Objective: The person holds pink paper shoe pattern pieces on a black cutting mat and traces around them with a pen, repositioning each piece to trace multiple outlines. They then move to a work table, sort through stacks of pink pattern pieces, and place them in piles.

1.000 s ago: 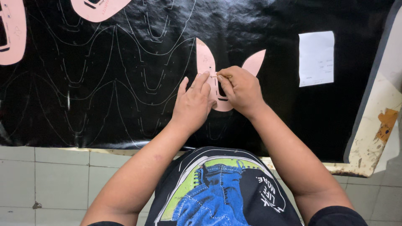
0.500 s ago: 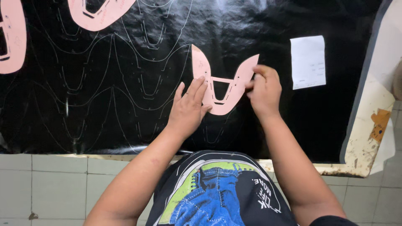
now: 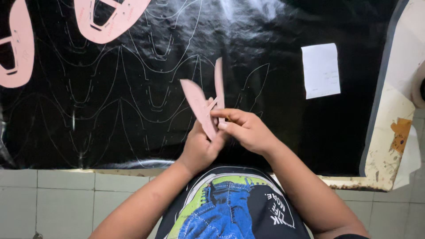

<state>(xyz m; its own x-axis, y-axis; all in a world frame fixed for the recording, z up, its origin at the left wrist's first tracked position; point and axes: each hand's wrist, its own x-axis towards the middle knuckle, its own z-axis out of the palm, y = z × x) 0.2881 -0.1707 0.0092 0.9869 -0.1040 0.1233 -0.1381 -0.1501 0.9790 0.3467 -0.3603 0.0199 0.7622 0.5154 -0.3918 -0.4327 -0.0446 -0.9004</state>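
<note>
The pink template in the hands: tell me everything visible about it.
The pink template is a thin, flat cut-out like stiff card, with two long pointed prongs joined by a narrow bar. It is lifted off the black sheet and tilted nearly edge-on, prongs pointing away from the person. The left hand grips its lower end; the right hand pinches it near the bar.

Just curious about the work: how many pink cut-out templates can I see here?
3: one template held up in both hands, one lying at top centre-left, one at the left edge. More may lie outside the view.
</note>
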